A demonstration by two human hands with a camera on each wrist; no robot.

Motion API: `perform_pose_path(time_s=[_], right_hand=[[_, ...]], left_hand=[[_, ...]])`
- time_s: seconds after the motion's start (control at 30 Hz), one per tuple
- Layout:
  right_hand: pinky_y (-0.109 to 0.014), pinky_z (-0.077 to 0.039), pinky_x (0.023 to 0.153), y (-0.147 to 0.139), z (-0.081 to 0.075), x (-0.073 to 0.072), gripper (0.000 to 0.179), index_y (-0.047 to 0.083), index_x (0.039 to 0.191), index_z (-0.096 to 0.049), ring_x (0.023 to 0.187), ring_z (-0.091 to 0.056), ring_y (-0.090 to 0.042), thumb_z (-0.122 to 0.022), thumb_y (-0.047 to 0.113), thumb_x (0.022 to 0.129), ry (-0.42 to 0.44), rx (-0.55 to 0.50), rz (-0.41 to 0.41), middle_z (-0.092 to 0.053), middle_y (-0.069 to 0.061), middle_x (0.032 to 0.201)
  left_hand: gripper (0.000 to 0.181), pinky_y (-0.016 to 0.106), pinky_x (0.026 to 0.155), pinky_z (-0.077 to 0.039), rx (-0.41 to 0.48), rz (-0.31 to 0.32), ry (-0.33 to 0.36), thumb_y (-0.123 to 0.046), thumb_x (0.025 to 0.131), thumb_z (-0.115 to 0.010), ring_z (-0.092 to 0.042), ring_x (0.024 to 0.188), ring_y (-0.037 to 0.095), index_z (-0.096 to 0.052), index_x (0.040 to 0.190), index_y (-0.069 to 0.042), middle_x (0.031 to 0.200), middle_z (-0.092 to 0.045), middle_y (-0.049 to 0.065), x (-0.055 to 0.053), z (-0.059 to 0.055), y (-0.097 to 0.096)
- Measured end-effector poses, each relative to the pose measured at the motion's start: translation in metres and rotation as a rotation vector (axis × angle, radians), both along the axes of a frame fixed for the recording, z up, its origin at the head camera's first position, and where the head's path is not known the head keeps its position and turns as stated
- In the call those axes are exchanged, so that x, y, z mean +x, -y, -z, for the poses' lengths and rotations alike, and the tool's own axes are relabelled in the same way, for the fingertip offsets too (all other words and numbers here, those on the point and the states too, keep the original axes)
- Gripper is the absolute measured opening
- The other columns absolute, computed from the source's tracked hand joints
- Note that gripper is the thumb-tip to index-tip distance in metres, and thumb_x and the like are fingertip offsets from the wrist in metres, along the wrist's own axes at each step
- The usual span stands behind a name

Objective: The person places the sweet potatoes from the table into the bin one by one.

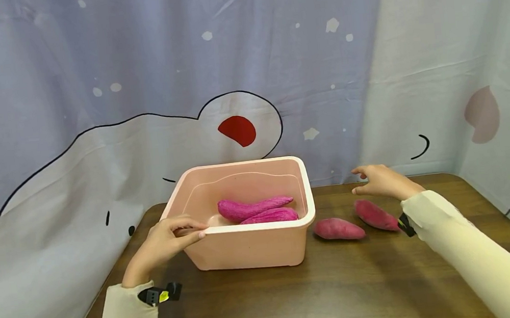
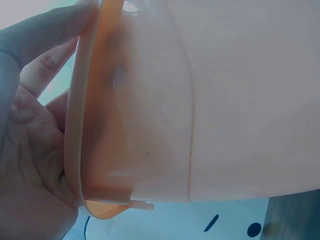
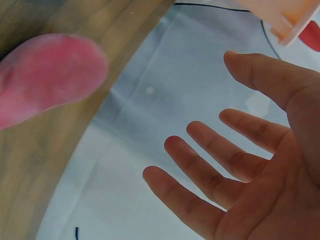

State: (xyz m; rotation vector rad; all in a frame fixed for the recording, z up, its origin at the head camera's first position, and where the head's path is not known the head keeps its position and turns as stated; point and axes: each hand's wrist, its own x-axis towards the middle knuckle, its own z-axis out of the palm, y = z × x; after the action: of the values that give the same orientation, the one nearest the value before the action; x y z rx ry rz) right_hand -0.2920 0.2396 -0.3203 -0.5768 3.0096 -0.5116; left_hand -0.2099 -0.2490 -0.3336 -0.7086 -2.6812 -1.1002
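A pink plastic basin [image 1: 254,246] stands on the table, two long magenta vegetables [image 1: 255,207] with ridged skin lying inside. My left hand [image 1: 164,244] holds the basin's rim at the near left corner, thumb on one side and fingers on the other; the left wrist view shows this hand [image 2: 37,130] against the rim [image 2: 76,125]. To the right of the basin lie two reddish-pink sweet potatoes, a nearer one [image 1: 337,229] and a farther one [image 1: 375,215]. Above the farther one hovers my right hand [image 1: 384,182], its fingers [image 3: 195,170] spread apart and holding nothing.
The brown wooden table [image 1: 269,306] ends at a back edge just behind the basin and the right hand. A patterned curtain [image 1: 171,59] hangs behind it and along both sides. Dark wrist cameras [image 1: 157,295] sit on both sleeves.
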Motion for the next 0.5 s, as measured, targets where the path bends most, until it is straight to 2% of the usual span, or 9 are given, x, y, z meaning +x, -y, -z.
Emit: perform_pose_path(time_s=[0.3,0.5], right_hand=[[-0.057,-0.047,0.088,-0.016,0.023,0.001,0.06,-0.014,0.127,-0.05,0.111,-0.055,-0.049,-0.068,0.024,0.085,0.037,-0.032,-0.011,-0.058,-0.034,0.119],[-0.057,-0.046,0.09,-0.023,0.038,0.0,0.061,-0.015,0.129,-0.048,0.113,-0.053,-0.05,-0.067,0.022,0.085,0.069,-0.026,0.006,-0.056,-0.036,0.121]], left_hand=[[0.012,0.017,0.076,-0.051,-0.013,-0.003,-0.023,-0.023,0.085,-0.074,-0.06,0.083,-0.002,-0.076,0.096,-0.021,0.088,-0.071,-0.009,0.0,0.001,0.0],[0.014,0.017,0.076,-0.051,-0.008,-0.01,-0.015,-0.023,0.085,-0.074,-0.059,0.083,-0.003,-0.076,0.098,-0.018,0.089,-0.072,-0.005,0.0,0.001,-0.001]])
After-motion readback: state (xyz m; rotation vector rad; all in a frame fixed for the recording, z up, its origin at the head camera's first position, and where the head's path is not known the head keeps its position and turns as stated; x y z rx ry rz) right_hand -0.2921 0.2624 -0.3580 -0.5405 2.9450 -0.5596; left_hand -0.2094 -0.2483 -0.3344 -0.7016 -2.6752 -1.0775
